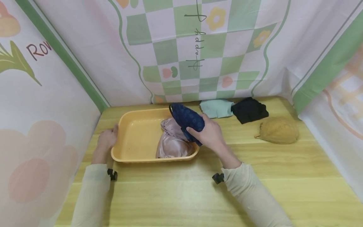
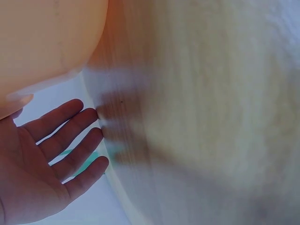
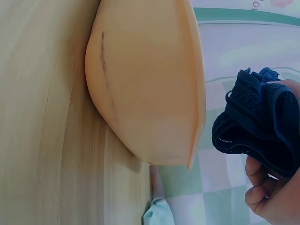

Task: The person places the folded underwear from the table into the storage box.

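Observation:
In the head view my right hand (image 1: 210, 132) grips a folded navy lace bra (image 1: 188, 118) above the right end of a yellow plastic tub (image 1: 133, 160). The right wrist view shows the bra (image 3: 253, 117) bunched between thumb and fingers, past the tub's outer wall (image 3: 145, 84). Inside the tub, at its right side, lies a shiny pink bra (image 1: 174, 146), partly hidden by the navy one. My left hand (image 1: 107, 138) is at the tub's left rim; in the left wrist view its fingers (image 2: 75, 152) spread loosely outside the tub, with the thumb mostly hidden by the rim.
Along the table's back edge lie a folded mint-green cloth garment (image 1: 216, 108) and a folded black one (image 1: 250, 110). A mustard bra (image 1: 279, 130) lies nearer at the right. Printed curtains (image 1: 187, 85) surround the wooden table (image 1: 175, 195) at the back and sides.

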Demonstrator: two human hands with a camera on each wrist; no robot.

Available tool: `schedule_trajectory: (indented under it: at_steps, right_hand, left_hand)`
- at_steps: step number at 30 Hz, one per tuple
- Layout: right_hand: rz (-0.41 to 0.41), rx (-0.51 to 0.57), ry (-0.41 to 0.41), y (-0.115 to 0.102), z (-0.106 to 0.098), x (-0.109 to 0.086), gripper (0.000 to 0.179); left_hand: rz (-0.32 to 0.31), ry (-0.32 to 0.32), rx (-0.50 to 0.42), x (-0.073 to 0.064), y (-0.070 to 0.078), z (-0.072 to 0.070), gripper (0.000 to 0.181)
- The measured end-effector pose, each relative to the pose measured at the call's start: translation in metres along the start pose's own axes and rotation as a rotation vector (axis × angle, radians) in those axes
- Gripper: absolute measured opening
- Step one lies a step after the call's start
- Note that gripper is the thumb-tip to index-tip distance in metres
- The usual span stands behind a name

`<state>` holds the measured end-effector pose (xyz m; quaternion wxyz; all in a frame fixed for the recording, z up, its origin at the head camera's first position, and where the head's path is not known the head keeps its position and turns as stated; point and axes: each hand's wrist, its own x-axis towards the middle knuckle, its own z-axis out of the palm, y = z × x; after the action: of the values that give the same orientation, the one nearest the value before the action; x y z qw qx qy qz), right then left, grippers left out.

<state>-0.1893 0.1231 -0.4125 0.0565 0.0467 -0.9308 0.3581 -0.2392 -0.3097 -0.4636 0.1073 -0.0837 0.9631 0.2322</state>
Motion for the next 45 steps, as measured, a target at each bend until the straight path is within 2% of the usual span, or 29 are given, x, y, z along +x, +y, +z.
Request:
schedule_trajectory:
  at_steps: [12,18,29,45]
  right_hand:
    - [-0.059,-0.025,0.021,-0.005,0.007,-0.003,0.073]
    - [-0.098,-0.060,0.009,-0.008,0.012,-0.005,0.069]
    - [-0.119,-0.082,-0.019,-0.010,0.018,-0.006,0.071]
    - [-0.147,-0.125,-0.030,-0.015,0.026,-0.010,0.077]
  left_hand:
    - [-0.007,-0.001,0.001,-0.002,0.000,0.001,0.093]
    - [-0.011,-0.007,-0.003,-0.002,0.000,0.000,0.093]
    - [-0.012,-0.028,0.002,-0.001,0.001,-0.001,0.092]
    - [0.014,0.009,0.022,0.000,0.000,0.000,0.093]
